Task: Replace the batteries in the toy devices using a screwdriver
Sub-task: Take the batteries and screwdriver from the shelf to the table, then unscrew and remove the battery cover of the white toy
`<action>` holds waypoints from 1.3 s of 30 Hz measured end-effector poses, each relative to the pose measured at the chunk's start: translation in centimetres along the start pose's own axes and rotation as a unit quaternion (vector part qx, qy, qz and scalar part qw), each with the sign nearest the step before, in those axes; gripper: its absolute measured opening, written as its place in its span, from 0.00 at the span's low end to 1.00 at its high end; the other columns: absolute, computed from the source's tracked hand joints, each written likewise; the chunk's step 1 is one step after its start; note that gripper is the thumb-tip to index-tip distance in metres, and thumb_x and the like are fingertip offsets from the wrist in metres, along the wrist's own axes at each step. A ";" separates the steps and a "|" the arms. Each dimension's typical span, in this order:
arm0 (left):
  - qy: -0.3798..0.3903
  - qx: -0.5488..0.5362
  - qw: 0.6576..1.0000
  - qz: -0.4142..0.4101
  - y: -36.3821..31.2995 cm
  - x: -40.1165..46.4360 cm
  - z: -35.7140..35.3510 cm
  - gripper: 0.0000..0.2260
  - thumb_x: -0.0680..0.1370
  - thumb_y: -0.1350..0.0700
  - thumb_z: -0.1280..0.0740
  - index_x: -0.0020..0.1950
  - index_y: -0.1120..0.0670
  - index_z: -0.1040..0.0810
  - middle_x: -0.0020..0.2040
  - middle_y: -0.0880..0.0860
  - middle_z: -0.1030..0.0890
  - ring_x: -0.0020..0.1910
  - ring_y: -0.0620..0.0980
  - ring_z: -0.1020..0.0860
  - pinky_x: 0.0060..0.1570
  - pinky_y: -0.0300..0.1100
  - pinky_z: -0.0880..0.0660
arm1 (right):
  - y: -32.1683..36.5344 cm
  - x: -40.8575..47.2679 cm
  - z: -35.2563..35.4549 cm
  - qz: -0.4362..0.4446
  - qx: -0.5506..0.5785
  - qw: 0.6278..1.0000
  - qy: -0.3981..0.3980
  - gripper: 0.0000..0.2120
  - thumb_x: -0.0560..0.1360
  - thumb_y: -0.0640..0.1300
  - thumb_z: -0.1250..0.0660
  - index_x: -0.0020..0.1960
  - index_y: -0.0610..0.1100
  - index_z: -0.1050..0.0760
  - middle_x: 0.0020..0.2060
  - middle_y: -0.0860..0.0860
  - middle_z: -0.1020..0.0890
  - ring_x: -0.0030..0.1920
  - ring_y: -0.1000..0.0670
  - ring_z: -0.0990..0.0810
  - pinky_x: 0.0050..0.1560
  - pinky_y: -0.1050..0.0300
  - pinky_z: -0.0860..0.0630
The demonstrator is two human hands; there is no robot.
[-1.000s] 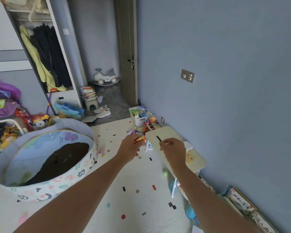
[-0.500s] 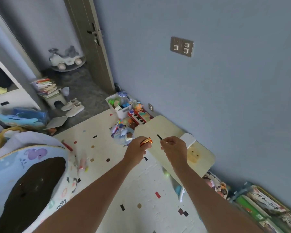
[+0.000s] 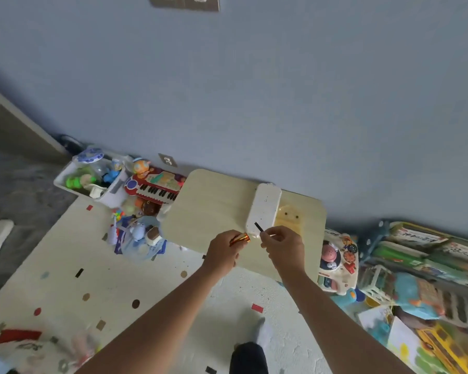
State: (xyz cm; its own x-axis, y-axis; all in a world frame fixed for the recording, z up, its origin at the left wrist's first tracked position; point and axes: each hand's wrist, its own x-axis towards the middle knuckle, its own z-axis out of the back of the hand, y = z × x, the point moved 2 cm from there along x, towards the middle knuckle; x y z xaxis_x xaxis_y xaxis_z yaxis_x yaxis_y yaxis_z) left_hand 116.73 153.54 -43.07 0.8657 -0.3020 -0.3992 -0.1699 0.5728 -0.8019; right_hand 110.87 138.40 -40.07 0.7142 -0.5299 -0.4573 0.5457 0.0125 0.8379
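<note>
Gripping left hand (image 3: 223,251): closed round a copper-coloured battery (image 3: 240,238), its end poking out toward the right hand.
Right hand (image 3: 283,245): pinching a thin black screwdriver (image 3: 258,227), tip up.
White toy device (image 3: 265,209): on the small table (image 3: 208,209), just beyond both hands, near its front edge.

A low pale wooden table (image 3: 216,206) stands against the blue-grey wall (image 3: 281,90), on the speckled cream floor mat (image 3: 106,287). On it lies a white oblong device (image 3: 265,206). Left of the table sit a red toy keyboard (image 3: 154,188) and a white plastic bin of toys (image 3: 92,182). Right of it, books (image 3: 422,249) lie along the wall. Both hands hover over the table's near edge, the left hand (image 3: 223,252) beside the right hand (image 3: 284,248).
</note>
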 end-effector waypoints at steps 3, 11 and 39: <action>0.046 0.014 0.999 -0.006 2.1 5.1 -2.9 0.06 0.79 0.56 0.32 0.54 0.56 0.18 0.37 0.53 0.23 0.29 0.44 0.25 0.24 0.36 0.26 | -2.7 4.8 -0.6 -0.027 0.012 0.999 -0.027 0.03 0.72 0.43 0.28 0.40 0.49 0.18 0.30 0.51 0.14 0.33 0.51 0.19 0.43 0.43 0.17; 0.124 0.156 0.978 -0.069 12.9 15.5 -15.0 0.10 0.78 0.46 0.31 0.51 0.51 0.17 0.41 0.50 0.22 0.41 0.45 0.24 0.40 0.39 0.29 | -13.1 14.6 -2.3 -0.075 0.040 0.991 -0.108 0.02 0.72 0.42 0.28 0.41 0.48 0.17 0.30 0.52 0.14 0.38 0.46 0.15 0.45 0.40 0.17; 0.071 0.230 0.921 -0.305 26.1 21.6 -17.6 0.20 0.75 0.51 0.27 0.67 0.47 0.23 0.58 0.45 0.26 0.57 0.48 0.29 0.60 0.47 0.29 | -19.1 19.3 -7.1 -0.038 0.176 0.963 -0.203 0.02 0.75 0.39 0.27 0.45 0.42 0.16 0.32 0.47 0.14 0.32 0.56 0.18 0.34 0.61 0.22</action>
State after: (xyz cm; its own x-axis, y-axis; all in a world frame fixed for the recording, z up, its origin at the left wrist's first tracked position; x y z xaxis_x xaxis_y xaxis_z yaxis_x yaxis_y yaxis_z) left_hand 122.74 148.60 -80.47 0.6582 -0.7526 -0.0168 0.5736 0.5159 -0.6363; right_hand 117.33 133.95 -67.00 0.4096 -0.8060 -0.4273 0.3565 -0.2898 0.8882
